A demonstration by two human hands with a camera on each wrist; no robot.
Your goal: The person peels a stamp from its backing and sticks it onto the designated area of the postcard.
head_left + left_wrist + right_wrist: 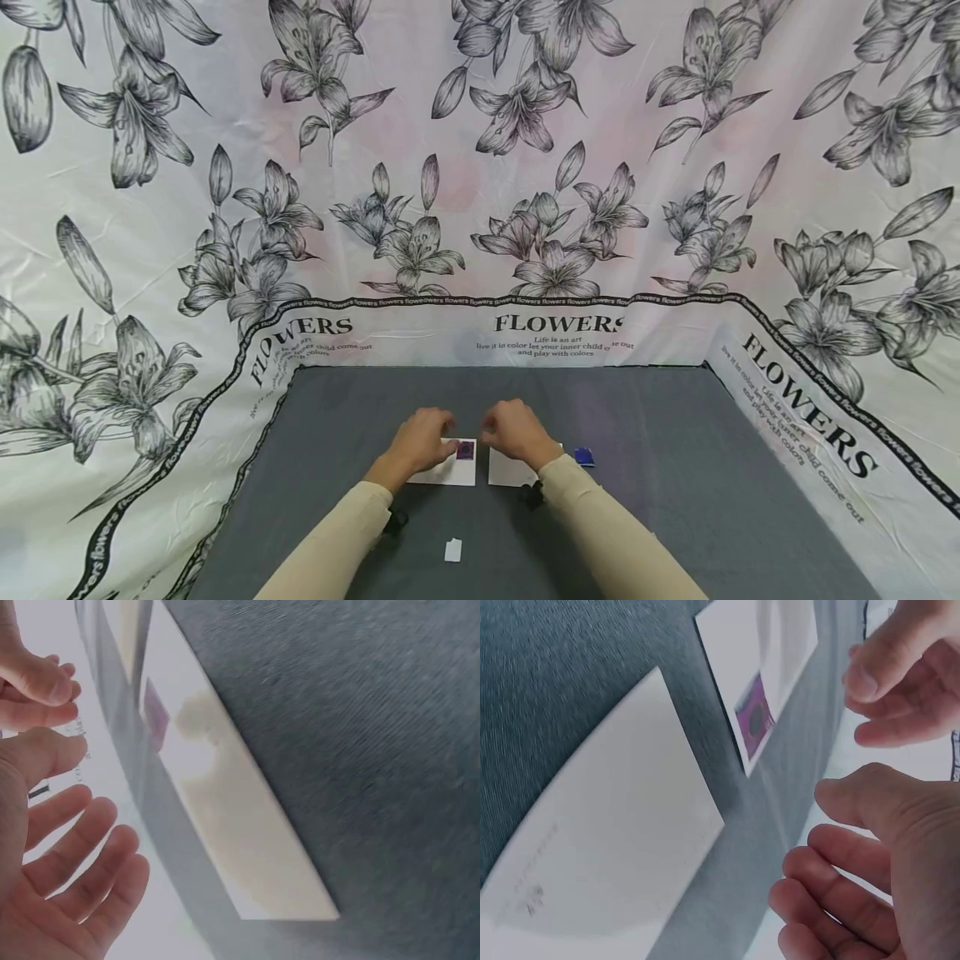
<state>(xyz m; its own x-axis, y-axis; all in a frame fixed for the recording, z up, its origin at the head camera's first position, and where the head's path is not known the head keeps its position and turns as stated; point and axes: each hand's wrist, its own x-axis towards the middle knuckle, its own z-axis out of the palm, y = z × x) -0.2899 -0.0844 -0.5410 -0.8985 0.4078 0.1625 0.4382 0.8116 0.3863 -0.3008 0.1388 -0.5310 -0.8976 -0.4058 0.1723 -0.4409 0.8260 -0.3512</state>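
Left card [447, 476], white and rectangular, lies flat on the grey surface [360, 396], below the left hand [420, 440]. In the head view, this hand overlaps the upper left part of the card. A purple patch [465, 451] occupies the card's upper right corner, just beside the left fingertips in that view; the right wrist view shows a dark round motif on it.

Right card [510, 473], also white, lies beside the left card with a narrow gap between the two. The right hand [520, 432] overlaps the upper part of this card in the head view. Faint marks, too blurred to read, appear on its face in the right wrist view.

Both hands are raised above the cards and face each other, apart. Left hand: fingers relaxed and spread, thumb clear of them. Right hand: fingers loosely bent, thumb apart from the fingertips.

A blue packet [584, 457] lies to the right of the right card. A small white paper piece [453, 550] lies nearer the person, between the forearms.
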